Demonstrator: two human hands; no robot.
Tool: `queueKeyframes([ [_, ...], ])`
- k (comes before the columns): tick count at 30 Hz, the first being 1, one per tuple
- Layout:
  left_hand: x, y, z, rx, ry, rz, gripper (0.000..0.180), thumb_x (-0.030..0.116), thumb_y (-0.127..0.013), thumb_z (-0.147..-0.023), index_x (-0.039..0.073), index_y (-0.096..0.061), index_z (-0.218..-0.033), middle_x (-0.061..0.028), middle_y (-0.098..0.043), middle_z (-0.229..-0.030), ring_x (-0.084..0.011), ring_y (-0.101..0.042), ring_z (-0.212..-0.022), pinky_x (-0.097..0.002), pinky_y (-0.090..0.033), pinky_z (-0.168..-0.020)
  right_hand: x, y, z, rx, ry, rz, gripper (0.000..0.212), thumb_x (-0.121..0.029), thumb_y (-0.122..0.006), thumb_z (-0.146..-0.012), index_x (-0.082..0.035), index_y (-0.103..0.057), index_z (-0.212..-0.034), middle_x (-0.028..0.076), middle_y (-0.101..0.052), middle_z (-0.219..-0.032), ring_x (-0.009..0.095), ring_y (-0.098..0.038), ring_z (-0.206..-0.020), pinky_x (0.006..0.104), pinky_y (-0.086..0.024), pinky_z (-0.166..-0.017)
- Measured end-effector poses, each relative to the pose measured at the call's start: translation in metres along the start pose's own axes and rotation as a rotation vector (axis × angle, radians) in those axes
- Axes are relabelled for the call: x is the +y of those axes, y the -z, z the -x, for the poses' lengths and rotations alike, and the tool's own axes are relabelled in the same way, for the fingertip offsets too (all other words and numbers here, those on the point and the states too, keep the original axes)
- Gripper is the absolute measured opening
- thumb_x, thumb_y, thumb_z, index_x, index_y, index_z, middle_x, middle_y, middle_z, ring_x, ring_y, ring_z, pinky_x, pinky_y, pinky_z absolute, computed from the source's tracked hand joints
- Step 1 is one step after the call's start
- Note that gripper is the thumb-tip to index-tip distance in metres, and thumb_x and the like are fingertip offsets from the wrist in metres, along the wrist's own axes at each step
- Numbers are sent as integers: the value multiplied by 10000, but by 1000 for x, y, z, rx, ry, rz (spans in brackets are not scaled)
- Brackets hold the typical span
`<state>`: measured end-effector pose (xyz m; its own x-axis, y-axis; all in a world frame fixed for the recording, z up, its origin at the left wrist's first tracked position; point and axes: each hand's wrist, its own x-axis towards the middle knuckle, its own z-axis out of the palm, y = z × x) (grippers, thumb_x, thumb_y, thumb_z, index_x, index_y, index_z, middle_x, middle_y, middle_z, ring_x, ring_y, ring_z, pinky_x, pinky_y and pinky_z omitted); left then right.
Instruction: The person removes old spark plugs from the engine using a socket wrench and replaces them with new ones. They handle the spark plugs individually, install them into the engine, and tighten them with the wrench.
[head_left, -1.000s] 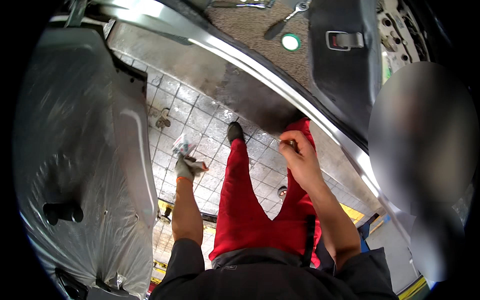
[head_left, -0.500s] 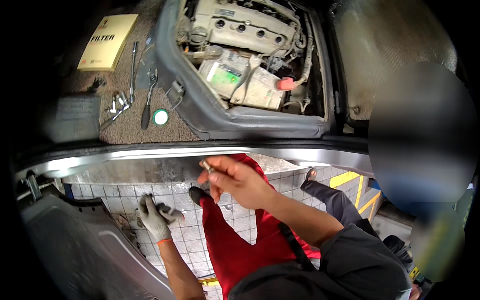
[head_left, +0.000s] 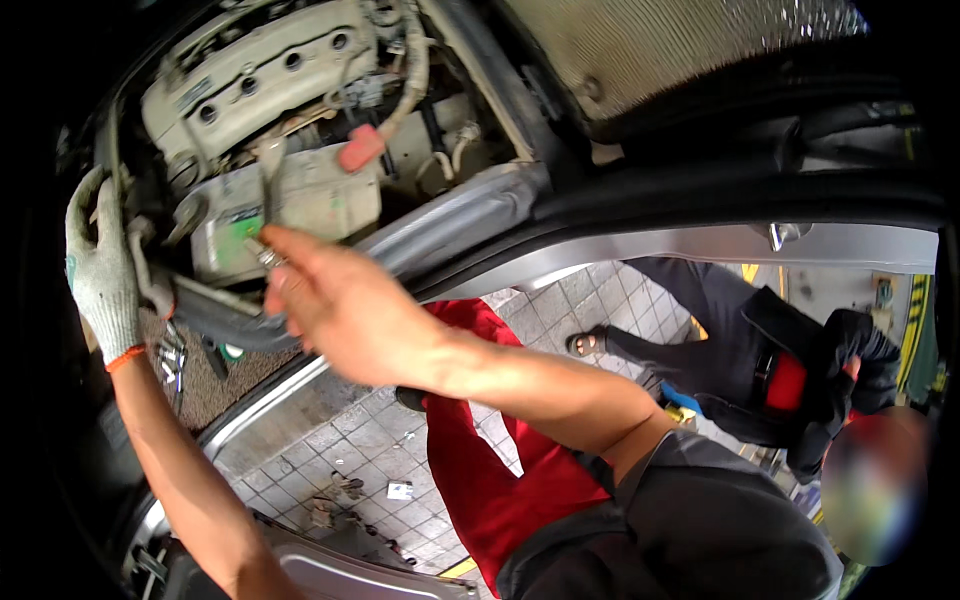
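My right hand [head_left: 345, 310] is closed, pinching a small silver cylindrical metal part [head_left: 268, 256] between thumb and fingers. Behind it in the picture is the pale battery [head_left: 325, 195], which has a green label. At the left rim of the engine bay is my left hand [head_left: 103, 265], in a whitish knit glove with an orange cuff. Its fingers are bent, and a greyish loose work glove [head_left: 152, 275] seems to hang from them, partly hidden. Past the battery lies the engine's beige cover [head_left: 265, 80] with a row of dark round holes.
Metal tools and sockets [head_left: 172, 355] lie on the brown carpet [head_left: 215, 395] below the bay. The silver door sill [head_left: 290, 385] runs across in front of my legs. To the right, another person [head_left: 740, 350] in dark clothes stands on the tiled floor [head_left: 350, 440].
Both hands have come up from over the floor to the engine bay, the left at its rim, the right over the battery with the metal part. The view has swung round.
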<state>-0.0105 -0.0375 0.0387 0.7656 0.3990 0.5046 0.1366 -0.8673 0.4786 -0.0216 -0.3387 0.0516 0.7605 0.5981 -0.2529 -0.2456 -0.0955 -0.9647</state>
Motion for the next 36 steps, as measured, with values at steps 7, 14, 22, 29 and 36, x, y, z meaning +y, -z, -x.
queueKeyframes([
  [7,-50,-28,-11,-141,-149,-281,318,199,-595,-1006,60,-620,-1291,-113,-687,-1158,-160,-645,-901,-297,-528,-811,0,23,9,55,57,-72,261,-87,-520,-996,75,-513,-1201,197,-702,-920,301,-674,-756,403,-538,-705],
  [14,-74,-20,-14,-222,-342,-481,337,97,-590,-985,70,-605,-1321,-112,-638,-1262,-181,-640,-983,-293,-521,-875,3,41,-13,303,482,305,163,-77,-547,-971,52,-580,-1066,239,-637,-799,430,-643,-751,474,-497,-643],
  [22,-54,-20,-5,-210,-370,-496,312,122,-633,-958,20,-625,-1253,-146,-684,-1176,-233,-662,-1003,-319,-504,-917,-17,80,-100,449,378,755,173,35,-508,-880,90,-635,-984,256,-663,-740,363,-709,-771,432,-574,-731],
  [29,-1,-27,-4,-112,233,58,282,239,-597,-989,27,-668,-1162,-143,-722,-1025,-236,-699,-938,-327,-528,-847,-7,133,-216,651,248,1056,218,-163,-605,-841,-120,-783,-959,207,-720,-937,413,-695,-909,471,-548,-887],
  [36,6,-22,1,-102,261,-4,246,219,-624,-964,66,-677,-1149,-135,-726,-1036,-239,-716,-902,-323,-541,-813,7,138,-263,493,63,1205,304,-177,-563,-882,-113,-750,-1114,238,-691,-1132,412,-641,-1109,465,-495,-1005],
])
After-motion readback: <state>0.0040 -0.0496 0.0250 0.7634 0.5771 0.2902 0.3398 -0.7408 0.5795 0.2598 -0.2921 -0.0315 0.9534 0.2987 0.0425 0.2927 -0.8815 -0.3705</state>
